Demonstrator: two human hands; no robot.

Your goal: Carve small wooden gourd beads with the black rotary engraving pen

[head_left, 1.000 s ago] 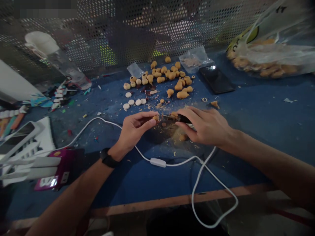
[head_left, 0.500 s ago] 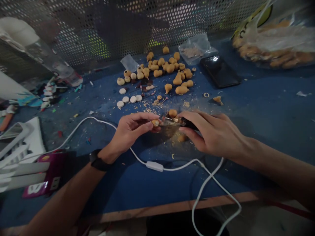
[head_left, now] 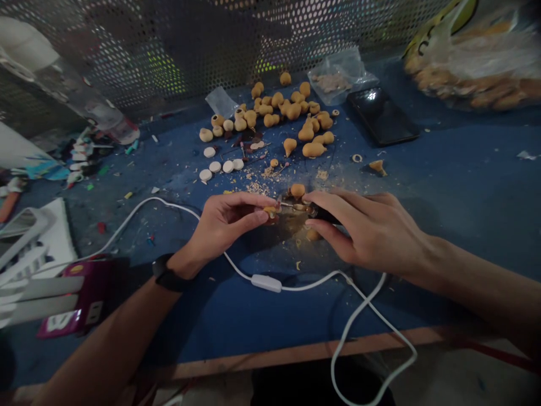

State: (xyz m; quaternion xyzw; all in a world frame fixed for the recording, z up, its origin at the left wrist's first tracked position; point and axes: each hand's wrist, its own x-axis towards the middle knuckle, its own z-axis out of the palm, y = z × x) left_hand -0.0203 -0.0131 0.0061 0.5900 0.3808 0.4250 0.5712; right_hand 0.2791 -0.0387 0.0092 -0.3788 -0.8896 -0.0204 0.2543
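Nearest us: the wood-edged blue work table [head_left: 296,352], w/ a thin white power cable [head_left: 308,284] looping across it & a white plastic inline switch [head_left: 266,283] on that cable, just below our hands. Our L hand [head_left: 226,221], black strap wristwatch [head_left: 167,274] on the wrist, is closed narrow, thumb & fingers pinching a small tan gourd-shaped bead [head_left: 270,212]. Our R hand [head_left: 363,228] is also narrow, gripping a slim black rotary tool [head_left: 323,214]; its thin metal bit [head_left: 293,206] reaches across to the bead & seems to touch it. Bead sits between the hands, above the table. One loose tan gourd [head_left: 297,190] lies just past the bit, another [head_left: 313,234] just near of the tool, amid tan dust. To the L: a magenta box [head_left: 80,299]. Farther: flat white round discs [head_left: 215,167], a heap of tan gourds [head_left: 291,113], a black phone [head_left: 382,115], a small clear zip bag [head_left: 338,76], a big clear bag of gourds [head_left: 473,73], & a perforated metal screen [head_left: 169,51].
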